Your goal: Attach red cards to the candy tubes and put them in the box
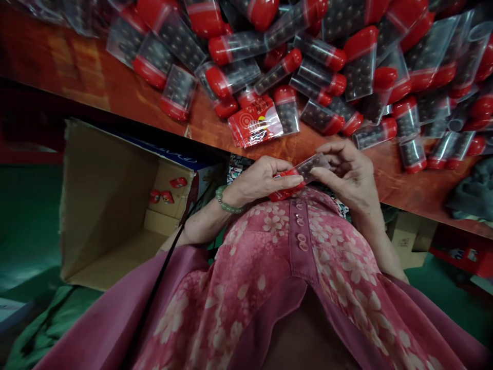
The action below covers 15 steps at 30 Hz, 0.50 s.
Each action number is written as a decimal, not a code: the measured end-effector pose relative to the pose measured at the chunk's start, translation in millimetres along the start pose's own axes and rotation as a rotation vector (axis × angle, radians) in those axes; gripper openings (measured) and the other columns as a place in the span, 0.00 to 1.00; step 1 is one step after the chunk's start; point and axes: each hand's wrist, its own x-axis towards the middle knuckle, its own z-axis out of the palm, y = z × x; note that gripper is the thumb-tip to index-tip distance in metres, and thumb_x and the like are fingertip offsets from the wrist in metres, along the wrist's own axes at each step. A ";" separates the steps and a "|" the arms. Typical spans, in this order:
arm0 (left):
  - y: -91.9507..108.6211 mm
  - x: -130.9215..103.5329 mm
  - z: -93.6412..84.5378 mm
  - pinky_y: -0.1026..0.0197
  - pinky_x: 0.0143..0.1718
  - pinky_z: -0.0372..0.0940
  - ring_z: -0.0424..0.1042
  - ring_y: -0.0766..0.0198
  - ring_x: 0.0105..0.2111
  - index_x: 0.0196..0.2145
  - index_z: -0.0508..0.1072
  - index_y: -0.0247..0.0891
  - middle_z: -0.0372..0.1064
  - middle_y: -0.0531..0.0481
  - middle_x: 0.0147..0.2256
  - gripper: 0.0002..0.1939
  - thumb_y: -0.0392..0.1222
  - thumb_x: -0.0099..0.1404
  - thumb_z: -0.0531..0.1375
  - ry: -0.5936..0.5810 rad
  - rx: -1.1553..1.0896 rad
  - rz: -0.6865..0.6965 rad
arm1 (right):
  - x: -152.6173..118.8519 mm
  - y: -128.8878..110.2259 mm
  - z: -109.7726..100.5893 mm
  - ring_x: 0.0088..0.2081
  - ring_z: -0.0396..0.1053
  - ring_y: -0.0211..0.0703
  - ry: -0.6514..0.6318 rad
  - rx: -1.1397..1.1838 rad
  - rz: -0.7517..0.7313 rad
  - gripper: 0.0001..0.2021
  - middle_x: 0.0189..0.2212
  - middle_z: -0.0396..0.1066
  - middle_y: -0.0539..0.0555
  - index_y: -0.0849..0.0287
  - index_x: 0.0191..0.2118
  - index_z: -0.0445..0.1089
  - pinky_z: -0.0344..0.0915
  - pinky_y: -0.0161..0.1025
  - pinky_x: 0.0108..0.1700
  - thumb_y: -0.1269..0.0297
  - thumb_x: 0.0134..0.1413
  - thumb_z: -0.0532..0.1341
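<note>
Close to my body, just off the table's front edge, both hands hold one clear tube of dark beads (309, 165). My left hand (265, 177) grips its red end with the thumb on top, where a red printed wrapper (285, 191) shows. At the clear end, my right hand (342, 167) pinches the tube between thumb and fingers. A flat red printed packet (256, 122) lies on the table's front edge, beneath some bead tubes. Many similar red-capped containers (287, 110) are heaped behind it.
The reddish wooden table (92, 85) runs across the top. At the lower left stands an open cardboard box (103, 205) with several small red packets (167, 197) inside. A dark cloth (473, 190) lies on the table at right. Another carton (410, 239) is beneath the table.
</note>
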 end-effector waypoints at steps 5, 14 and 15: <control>-3.8 4.3 2.3 0.64 0.28 0.53 0.59 0.71 0.24 0.28 0.74 0.34 0.64 0.55 0.23 0.26 0.63 0.61 0.65 0.037 0.119 0.070 | -3.2 1.5 -4.1 0.36 0.80 0.42 0.018 -0.066 -0.069 0.18 0.36 0.80 0.48 0.51 0.44 0.74 0.79 0.42 0.42 0.54 0.51 0.76; -1.0 -1.2 -3.2 0.65 0.31 0.57 0.64 0.69 0.28 0.36 0.77 0.33 0.69 0.54 0.28 0.23 0.59 0.59 0.69 0.033 0.190 0.114 | -5.9 10.4 -5.7 0.31 0.77 0.38 0.029 0.099 0.061 0.22 0.31 0.78 0.47 0.51 0.39 0.69 0.78 0.36 0.35 0.51 0.45 0.78; -1.3 -5.2 -4.7 0.65 0.32 0.58 0.65 0.69 0.29 0.38 0.77 0.33 0.71 0.53 0.30 0.24 0.58 0.58 0.71 0.061 0.163 0.102 | -7.9 10.7 -4.2 0.30 0.76 0.37 0.033 0.109 0.058 0.21 0.31 0.78 0.46 0.51 0.38 0.68 0.77 0.35 0.34 0.52 0.45 0.78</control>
